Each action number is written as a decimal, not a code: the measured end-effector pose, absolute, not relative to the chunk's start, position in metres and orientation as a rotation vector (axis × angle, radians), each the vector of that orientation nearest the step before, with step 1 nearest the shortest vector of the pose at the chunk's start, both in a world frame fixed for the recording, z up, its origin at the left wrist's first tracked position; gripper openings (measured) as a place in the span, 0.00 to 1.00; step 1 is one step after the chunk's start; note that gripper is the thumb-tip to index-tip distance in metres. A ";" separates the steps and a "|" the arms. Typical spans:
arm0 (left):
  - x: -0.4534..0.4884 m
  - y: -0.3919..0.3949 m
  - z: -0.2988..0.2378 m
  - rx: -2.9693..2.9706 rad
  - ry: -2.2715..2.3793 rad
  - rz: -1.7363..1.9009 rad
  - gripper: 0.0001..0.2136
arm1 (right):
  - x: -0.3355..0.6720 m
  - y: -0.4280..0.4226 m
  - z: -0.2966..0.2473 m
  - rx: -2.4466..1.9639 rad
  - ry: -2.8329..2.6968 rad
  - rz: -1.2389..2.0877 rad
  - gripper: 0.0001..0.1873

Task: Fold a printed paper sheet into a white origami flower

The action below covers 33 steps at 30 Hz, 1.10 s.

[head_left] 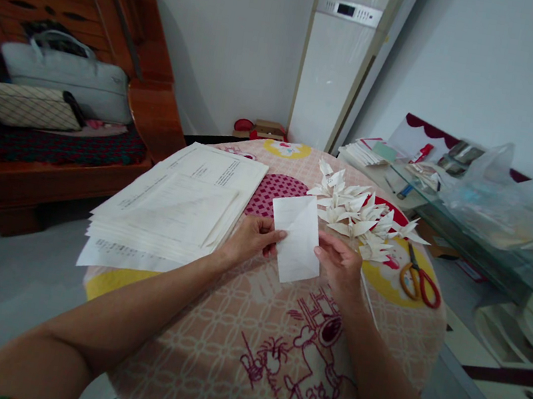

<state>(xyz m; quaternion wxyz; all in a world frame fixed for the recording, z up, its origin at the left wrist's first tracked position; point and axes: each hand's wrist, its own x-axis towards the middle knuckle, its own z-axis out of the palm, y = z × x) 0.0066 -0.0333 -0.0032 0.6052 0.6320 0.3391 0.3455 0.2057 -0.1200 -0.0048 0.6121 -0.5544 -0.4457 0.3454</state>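
Between both hands is a small white sheet of paper [296,244], held a little above the table. My left hand [254,238] pinches its left edge, thumb on top. On the opposite edge my right hand [339,262] has its thumb and fingers closed. A thick stack of printed papers [186,193] lies to the left, with smaller sheets on top. Just beyond my right hand is a heap of folded white paper cranes [356,207], some resting over a red surface. Scissors [418,281] with orange-red handles lie at the table's right side.
The round table has a patterned pink cloth [202,351]. A glass-topped cabinet [490,255] stands close on the right, bearing papers and a plastic bag [525,193]. At left is a wooden bench [144,106] with a grey bag [68,77]. A tall white cabinet-like unit [335,69] stands behind.
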 end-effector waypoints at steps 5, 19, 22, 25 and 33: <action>0.006 -0.040 0.004 1.536 0.731 0.820 0.24 | 0.202 -0.121 0.003 -1.277 -1.010 0.822 0.11; -0.002 -0.058 0.027 1.767 0.446 0.702 0.30 | 0.205 -0.127 0.010 -1.007 -1.399 0.766 0.19; -0.002 -0.066 0.032 1.928 0.391 0.714 0.24 | 0.204 -0.127 0.011 -0.969 -1.413 0.776 0.17; -0.002 -0.067 0.032 2.005 0.391 0.696 0.16 | 0.204 -0.129 0.012 -1.000 -1.450 0.770 0.13; -0.019 -0.036 0.024 2.412 0.329 0.789 0.07 | 0.228 -0.128 0.013 -1.096 -1.505 0.496 0.07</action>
